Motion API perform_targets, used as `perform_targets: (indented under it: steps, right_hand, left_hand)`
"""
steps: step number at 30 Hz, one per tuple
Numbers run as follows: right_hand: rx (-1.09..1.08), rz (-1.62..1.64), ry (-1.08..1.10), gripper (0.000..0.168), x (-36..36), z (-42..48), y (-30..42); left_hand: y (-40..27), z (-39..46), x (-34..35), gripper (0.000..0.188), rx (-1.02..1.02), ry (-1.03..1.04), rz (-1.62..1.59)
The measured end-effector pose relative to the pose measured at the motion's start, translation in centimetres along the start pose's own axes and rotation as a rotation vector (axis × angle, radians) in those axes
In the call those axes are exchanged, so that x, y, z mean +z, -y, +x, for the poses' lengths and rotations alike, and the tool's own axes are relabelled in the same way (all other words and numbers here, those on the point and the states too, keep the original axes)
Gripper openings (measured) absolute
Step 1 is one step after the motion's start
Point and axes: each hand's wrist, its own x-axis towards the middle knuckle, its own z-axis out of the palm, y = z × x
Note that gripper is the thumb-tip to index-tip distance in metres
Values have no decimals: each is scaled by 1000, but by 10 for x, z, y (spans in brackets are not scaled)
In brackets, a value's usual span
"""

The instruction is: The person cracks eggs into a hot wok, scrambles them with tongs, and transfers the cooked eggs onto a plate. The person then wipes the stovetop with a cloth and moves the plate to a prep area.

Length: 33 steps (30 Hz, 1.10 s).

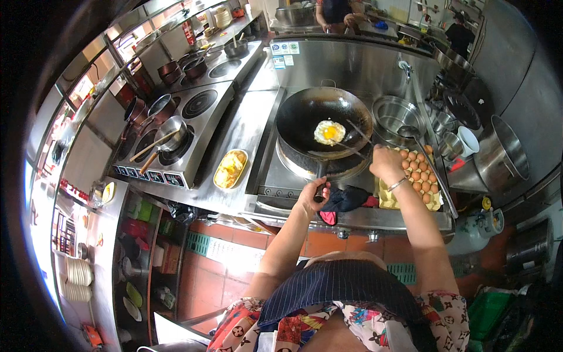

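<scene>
A black wok (pixel 303 119) sits over the round burner ring of a steel range. In it lies a fried egg (pixel 330 132) with a yellow yolk and browned white edges. My left hand (pixel 313 193) is closed around the wok's handle (pixel 322 169) at the near side. My right hand (pixel 386 163) grips a pair of long chopsticks (pixel 358 132), spread apart and pointing left over the wok's right rim. One tip appears close to the egg's lower right edge; whether it touches, I cannot tell. Below my right hand is a paper egg tray (pixel 388 199) with several brown eggs (pixel 415 175).
An oval dish of cooked egg (pixel 230 169) stands left of the wok. A ladle (pixel 409 131) leans across a steel pot (pixel 398 115) at right. A dark cloth (pixel 349 199) lies by the handle. Saucepans (pixel 170 132) occupy the left hobs. Another person (pixel 336 15) stands beyond the backsplash.
</scene>
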Motion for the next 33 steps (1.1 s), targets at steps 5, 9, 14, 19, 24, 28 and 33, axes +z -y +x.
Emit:
perform_targets:
  steps: [5,9,14,19,24,28,33]
  right_hand:
    - [-46,148,162,24,11,-2,32]
    - [-88,120,138,25,29,6,44]
    - [-158,-230,-97,28,61,5,58]
    - [-165,-329,-116,36,76,14,68]
    - [-149,-319,-117,37,87,21,69]
    - [-211,-339,-105,35,89,19,67]
    - [-297,-195,-214,27,75,14,74]
  left_hand:
    - [1,2,0,14,4,4,-4]
    - [1,-1,2,12,14,-25,13]
    - [2,-1,2,12,24,-19,4]
    - [1,-2,3,14,12,-41,8]
    - [1,1,1,16,22,-6,5]
    - [3,-2,6,17,45,-19,11]
    - [1,-1,3,17,26,-24,42]
